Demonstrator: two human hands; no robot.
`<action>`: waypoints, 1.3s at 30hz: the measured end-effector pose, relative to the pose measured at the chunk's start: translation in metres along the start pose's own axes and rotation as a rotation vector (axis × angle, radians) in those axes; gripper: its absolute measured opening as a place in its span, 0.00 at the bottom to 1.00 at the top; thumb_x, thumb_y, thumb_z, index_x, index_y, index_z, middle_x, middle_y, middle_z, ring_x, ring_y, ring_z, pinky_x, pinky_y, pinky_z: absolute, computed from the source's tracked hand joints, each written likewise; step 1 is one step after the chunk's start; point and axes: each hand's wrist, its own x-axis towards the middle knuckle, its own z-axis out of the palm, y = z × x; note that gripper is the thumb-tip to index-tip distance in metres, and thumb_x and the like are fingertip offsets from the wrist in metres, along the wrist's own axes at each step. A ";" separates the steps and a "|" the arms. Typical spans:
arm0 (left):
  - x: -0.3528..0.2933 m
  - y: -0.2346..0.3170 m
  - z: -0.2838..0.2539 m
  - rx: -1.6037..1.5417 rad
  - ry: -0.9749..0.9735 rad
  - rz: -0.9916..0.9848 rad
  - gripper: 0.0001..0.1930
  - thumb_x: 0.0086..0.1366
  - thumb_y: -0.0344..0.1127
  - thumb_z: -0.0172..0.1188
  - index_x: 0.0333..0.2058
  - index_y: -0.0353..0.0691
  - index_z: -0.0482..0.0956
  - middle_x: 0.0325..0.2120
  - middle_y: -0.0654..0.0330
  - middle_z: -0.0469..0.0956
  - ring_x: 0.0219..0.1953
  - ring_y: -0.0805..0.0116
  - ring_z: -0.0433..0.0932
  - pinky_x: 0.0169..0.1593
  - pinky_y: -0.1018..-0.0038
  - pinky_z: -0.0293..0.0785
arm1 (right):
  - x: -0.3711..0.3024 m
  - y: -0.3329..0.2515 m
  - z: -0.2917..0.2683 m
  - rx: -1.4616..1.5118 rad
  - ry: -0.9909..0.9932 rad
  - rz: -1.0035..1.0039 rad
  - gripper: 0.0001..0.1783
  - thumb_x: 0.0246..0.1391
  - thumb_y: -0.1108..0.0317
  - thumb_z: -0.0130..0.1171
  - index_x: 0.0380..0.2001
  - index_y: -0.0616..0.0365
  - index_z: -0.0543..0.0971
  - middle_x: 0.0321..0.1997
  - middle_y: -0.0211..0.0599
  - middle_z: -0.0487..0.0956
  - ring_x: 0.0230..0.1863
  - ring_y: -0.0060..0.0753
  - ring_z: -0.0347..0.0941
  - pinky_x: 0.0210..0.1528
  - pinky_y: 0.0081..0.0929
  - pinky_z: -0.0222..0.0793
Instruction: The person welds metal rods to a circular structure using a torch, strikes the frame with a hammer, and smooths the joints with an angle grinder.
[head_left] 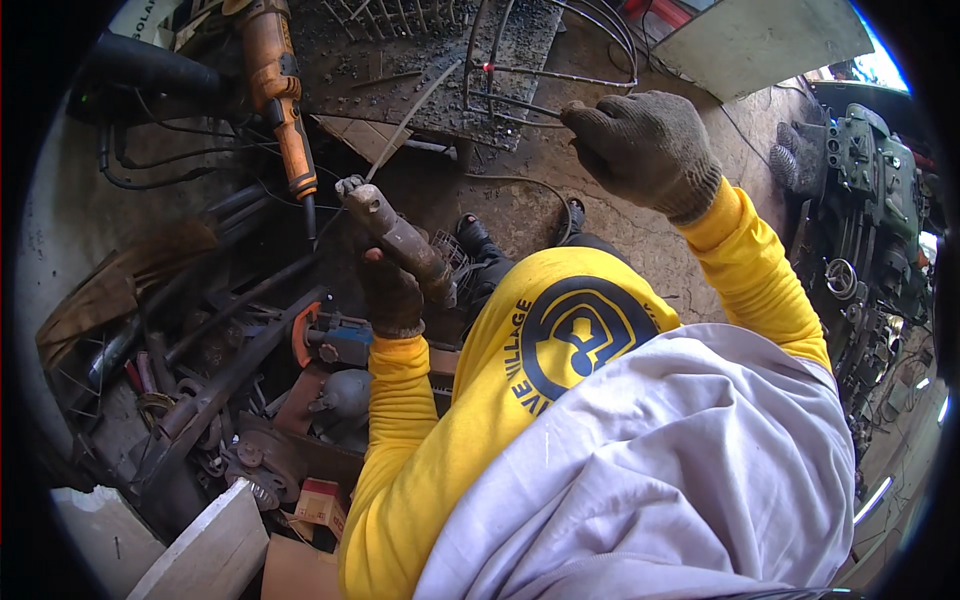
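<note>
- Nearest, a pale cloth point(680, 470) lies over the person's yellow shirt point(480, 370).
- The gloved left hand point(392, 298) is curled around a worn welding holder point(402, 240), its fingers partly hidden behind it.
- A thin rod point(414, 118) slants up from the holder toward the wire frame; whether its tip touches, I cannot tell.
- The gloved right hand point(648, 150) is closed in a fist on a bar end of that wire frame point(555, 73), which sits over the table's edge and bears a small red glowing spot.
- Beyond, the table point(345, 95) is strewn with dark grit, an orange power tool point(275, 80) beside it.
</note>
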 end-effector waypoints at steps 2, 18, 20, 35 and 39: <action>-0.001 -0.001 -0.002 -0.135 -0.044 -0.052 0.36 0.73 0.67 0.37 0.42 0.35 0.76 0.35 0.58 0.78 0.36 0.64 0.79 0.43 0.66 0.77 | 0.001 -0.005 -0.001 -0.009 -0.008 0.027 0.06 0.49 0.63 0.62 0.30 0.49 0.79 0.23 0.34 0.77 0.25 0.44 0.78 0.23 0.39 0.73; 0.001 -0.017 -0.014 -0.012 -0.160 0.119 0.32 0.75 0.60 0.43 0.55 0.32 0.69 0.42 0.51 0.78 0.42 0.60 0.79 0.52 0.63 0.75 | -0.013 -0.042 -0.045 0.274 -0.083 0.247 0.07 0.52 0.68 0.61 0.36 0.52 0.80 0.29 0.38 0.82 0.30 0.47 0.80 0.30 0.39 0.77; -0.002 -0.042 -0.012 0.140 -0.114 0.192 0.32 0.75 0.61 0.44 0.56 0.32 0.68 0.44 0.51 0.77 0.43 0.59 0.79 0.53 0.62 0.74 | -0.030 -0.026 -0.030 0.380 0.172 0.315 0.08 0.53 0.70 0.62 0.38 0.54 0.82 0.33 0.40 0.83 0.33 0.46 0.82 0.35 0.36 0.79; -0.026 0.008 -0.003 -0.412 0.073 -0.133 0.27 0.73 0.59 0.47 0.54 0.40 0.67 0.38 0.52 0.77 0.33 0.60 0.78 0.36 0.65 0.79 | 0.093 0.248 0.106 0.220 -0.046 0.086 0.18 0.63 0.57 0.59 0.53 0.47 0.81 0.46 0.37 0.84 0.48 0.37 0.79 0.53 0.32 0.72; -0.045 0.035 0.017 0.080 0.084 -0.068 0.22 0.71 0.56 0.51 0.43 0.39 0.74 0.31 0.57 0.79 0.28 0.59 0.79 0.40 0.61 0.78 | 0.126 0.269 0.123 0.256 -0.140 0.174 0.19 0.62 0.49 0.57 0.51 0.43 0.82 0.49 0.41 0.83 0.51 0.46 0.78 0.56 0.38 0.70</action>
